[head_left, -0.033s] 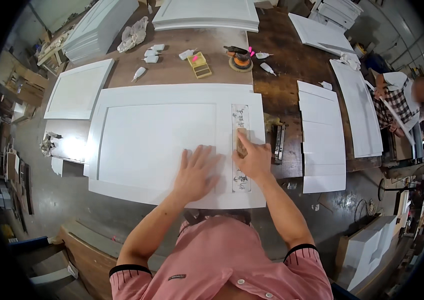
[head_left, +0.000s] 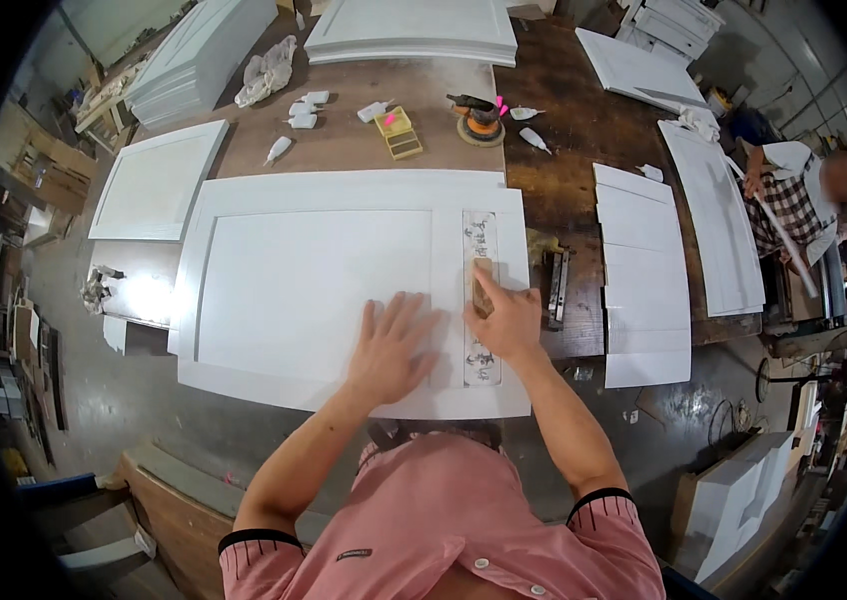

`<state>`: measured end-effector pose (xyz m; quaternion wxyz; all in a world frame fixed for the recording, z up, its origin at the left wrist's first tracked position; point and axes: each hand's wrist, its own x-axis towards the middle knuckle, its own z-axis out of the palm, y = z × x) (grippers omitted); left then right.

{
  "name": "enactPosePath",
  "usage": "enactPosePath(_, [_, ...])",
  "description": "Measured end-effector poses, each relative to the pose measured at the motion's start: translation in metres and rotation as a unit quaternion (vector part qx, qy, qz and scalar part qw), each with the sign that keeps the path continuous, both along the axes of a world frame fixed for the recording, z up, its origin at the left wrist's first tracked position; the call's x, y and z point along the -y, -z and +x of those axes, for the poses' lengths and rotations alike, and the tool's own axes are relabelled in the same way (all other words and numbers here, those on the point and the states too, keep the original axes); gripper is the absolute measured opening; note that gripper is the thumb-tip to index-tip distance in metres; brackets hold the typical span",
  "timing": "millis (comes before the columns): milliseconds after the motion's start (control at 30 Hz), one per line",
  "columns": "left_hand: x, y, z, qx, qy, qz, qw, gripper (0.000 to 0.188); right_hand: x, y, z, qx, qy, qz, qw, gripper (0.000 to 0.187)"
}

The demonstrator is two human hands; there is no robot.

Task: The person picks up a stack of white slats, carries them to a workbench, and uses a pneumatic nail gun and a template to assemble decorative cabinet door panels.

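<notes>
A large white panel door with a recessed middle lies flat on the table in front of me. My left hand rests on it palm down, fingers spread, holding nothing. Close to the panel's right side lies a narrow pale strip with dark markings. My right hand grips a small tan block on this strip. The thumb is at the block's left side and the index finger stretches along its top. Part of the block is hidden under the hand.
Beyond the panel are an orange and black sander, a yellow case and several white squeeze bottles. White boards lie to the right, with a metal tool before them. A co-worker handles a long white piece at far right.
My hands and the block look the same. At far right, the co-worker's long white piece has shifted slightly toward the left.
</notes>
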<state>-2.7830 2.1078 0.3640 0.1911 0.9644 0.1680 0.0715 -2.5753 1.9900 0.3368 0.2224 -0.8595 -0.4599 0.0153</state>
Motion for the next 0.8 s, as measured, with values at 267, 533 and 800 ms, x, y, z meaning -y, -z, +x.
enactPosePath(267, [0.003,0.0,-0.004,0.01,-0.004,-0.003,1.0,0.063,0.004,0.003,-0.001,-0.013,-0.022,0.045,0.999,0.057])
enactPosePath(533, [0.003,-0.002,-0.013,-0.015,-0.007,0.01,1.0,0.067,0.014,-0.124,0.044,-0.023,0.041,0.358,0.933,0.051])
enactPosePath(800, [0.037,-0.008,-0.066,0.01,0.126,-0.037,0.991,0.07,0.071,0.048,0.125,-0.022,0.186,0.052,0.981,0.048])
